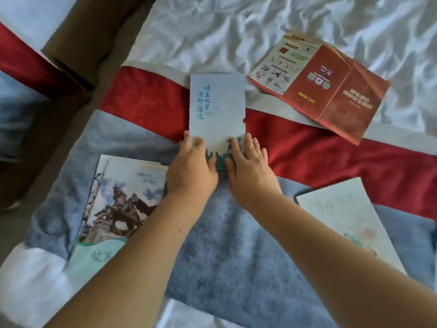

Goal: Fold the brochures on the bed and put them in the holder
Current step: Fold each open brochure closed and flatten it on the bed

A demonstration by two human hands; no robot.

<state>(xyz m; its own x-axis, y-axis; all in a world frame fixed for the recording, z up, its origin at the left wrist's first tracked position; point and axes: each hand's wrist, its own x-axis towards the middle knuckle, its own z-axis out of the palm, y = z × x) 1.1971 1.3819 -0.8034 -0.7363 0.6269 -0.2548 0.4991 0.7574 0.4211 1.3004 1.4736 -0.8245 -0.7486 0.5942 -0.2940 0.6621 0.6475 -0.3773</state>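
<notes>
We flatten the folded pale-blue paper brochure (pixel 217 107), probably sharpening its crease. Our right hand (pixel 248 162) presses flat-fingered; our left hand (pixel 191 166) pinches its lower-left corner steady.

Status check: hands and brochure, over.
Right hand presses pale blue folded paper brochure flat; left hand at its lower corner, grip unclear. Open red brochure lies apart.

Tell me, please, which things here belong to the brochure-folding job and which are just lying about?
Job: folded blue brochure, under the left hand and right hand; red brochure; horse-statue brochure stack; pale brochure.
Lying about: grey blanket; red runner; white sheet.
</notes>
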